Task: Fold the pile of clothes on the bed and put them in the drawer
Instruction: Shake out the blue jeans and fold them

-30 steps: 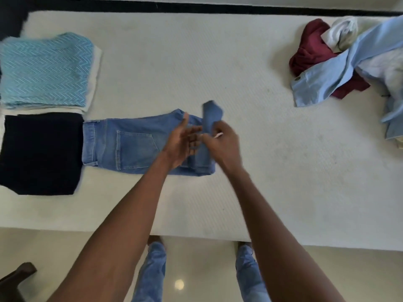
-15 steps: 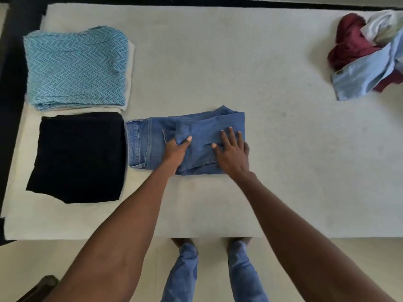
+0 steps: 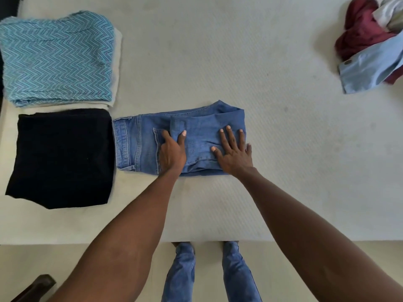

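1. Pressing flat on the folded jeans (image 3: 202, 136), right hand (image 3: 234, 152) at center of the frame, fingers straight and spread over the right half of the denim, little finger just off its right edge.
2. Resting on the same jeans just left of center, left hand (image 3: 172, 152): thumb laid on top of the folded-over leg, fingers tucked under that flap's left edge; cannot tell for sure whether pinching the flap or only lying against it.
3. Lying on the bed (image 3: 283, 149), waistband pointing to frame left, legs doubled back over the seat so the jeans form a compact block.
4. Sitting directly left of the jeans, nearly touching the waistband, a folded black garment (image 3: 61, 158) at middle left.
5. Stacked above that in the upper left of the frame, a folded blue zigzag-patterned garment (image 3: 56, 57) on top of a folded white piece (image 3: 116, 62) showing along its right and lower edges.
6. Heaped in the upper right corner, well apart from the jeans, unfolded clothes: a maroon garment (image 3: 362, 33), a light blue shirt (image 3: 368, 68) draped across it, and a whitish piece (image 3: 388, 14) at the frame edge.
7. Standing at the near edge of the bed at bottom center, two legs in blue denim (image 3: 181, 273) on a pale floor (image 3: 327, 253).
8. Showing at the bottom left corner, a dark wooden object (image 3: 37, 286), too little visible to identify.
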### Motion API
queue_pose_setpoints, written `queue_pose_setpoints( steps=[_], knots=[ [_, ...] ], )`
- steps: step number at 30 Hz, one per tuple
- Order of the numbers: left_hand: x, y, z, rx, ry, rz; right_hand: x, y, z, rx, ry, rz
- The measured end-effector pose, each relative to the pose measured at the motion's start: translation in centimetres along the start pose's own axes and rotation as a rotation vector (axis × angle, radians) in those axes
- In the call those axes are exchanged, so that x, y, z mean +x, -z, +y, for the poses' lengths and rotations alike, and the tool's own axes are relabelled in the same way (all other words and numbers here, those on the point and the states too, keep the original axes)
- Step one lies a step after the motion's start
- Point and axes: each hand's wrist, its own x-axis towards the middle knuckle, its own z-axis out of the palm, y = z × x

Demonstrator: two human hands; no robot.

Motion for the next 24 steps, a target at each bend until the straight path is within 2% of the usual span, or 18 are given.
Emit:
queue_pose_setpoints(
  steps=[3,5,8,10,13,17,19,22,24],
  knots=[
    [-0.2,-0.1,0.5,0.006,0.031,-0.051,-0.6,0.0,1.1,-0.035,0.028,0.074],
    [-0.2,-0.1,0.5,-0.133,0.047,-0.12,-1.3,0.1,1.8,0.039,-0.007,0.149],
    [0.1,0.3,0.5,-0.507,0.184,-0.244,-2.0,0.8,2.0,0.447,-0.076,0.272],
    [-0.7,0.4,1.0,-0.722,0.3,-0.41,-2.2,1.5,2.7,0.801,-0.171,0.324],
    [-2.6,-0.1,3.3,-0.826,0.39,-0.62,-2.2,3.6,4.6,1.095,-0.328,0.23],
    [-4.1,-2.2,7.1,-0.816,0.403,-0.743,-1.7,5.9,7.9,1.276,-0.354,-0.005],
    [-4.3,-3.2,7.8,-0.81,0.398,-0.659,-1.4,6.4,9.7,1.24,-0.399,0.019],
    [-4.0,-3.3,5.7,-0.637,0.345,-0.343,-1.4,6.4,11.5,1.116,-0.503,0.12],
    [-3.8,-2.7,3.6,-0.412,0.217,-0.131,-2.0,6.1,11.0,0.83,-0.476,0.318]
  ],
)
